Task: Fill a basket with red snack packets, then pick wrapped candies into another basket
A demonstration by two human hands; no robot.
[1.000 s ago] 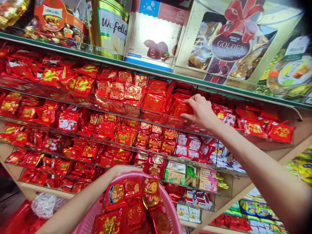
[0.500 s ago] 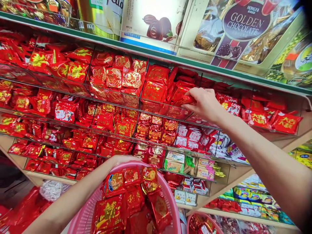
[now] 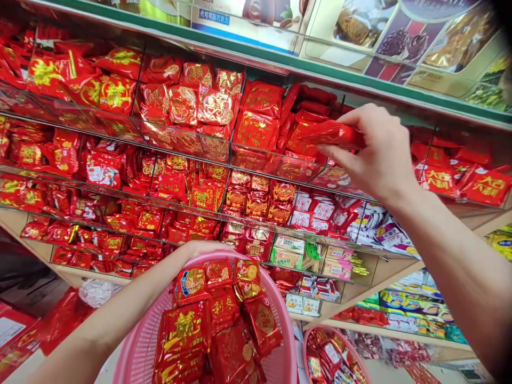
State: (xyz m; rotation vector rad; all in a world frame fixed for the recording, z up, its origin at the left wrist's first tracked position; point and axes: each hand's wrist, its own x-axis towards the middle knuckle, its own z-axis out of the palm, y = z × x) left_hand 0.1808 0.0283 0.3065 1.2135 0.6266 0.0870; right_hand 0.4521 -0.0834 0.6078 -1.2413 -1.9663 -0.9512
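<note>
My right hand [image 3: 386, 152] pinches a red snack packet [image 3: 336, 133] between thumb and fingers, just above the front edge of a top-row shelf compartment. More red packets [image 3: 260, 130] fill the compartments beside it. At the lower middle, my left hand [image 3: 206, 248] grips the far rim of a pink plastic basket [image 3: 287, 325]; its fingertips are hidden beyond the rim. Several red and gold packets [image 3: 184, 328] lie inside the basket, some with a cookie picture on them.
Clear-fronted shelf rows [image 3: 188, 200] of wrapped snacks step down from the green-edged glass shelf [image 3: 256, 61], where large gift boxes [image 3: 340, 26] stand. A second pink basket [image 3: 362, 362] with packets sits low at the right. A red bag [image 3: 60, 320] lies at the lower left.
My right hand has pulled back up and to the right from the compartment, now with a red packet in its grasp. The left hand still grips the basket. The view has tilted down slightly.
</note>
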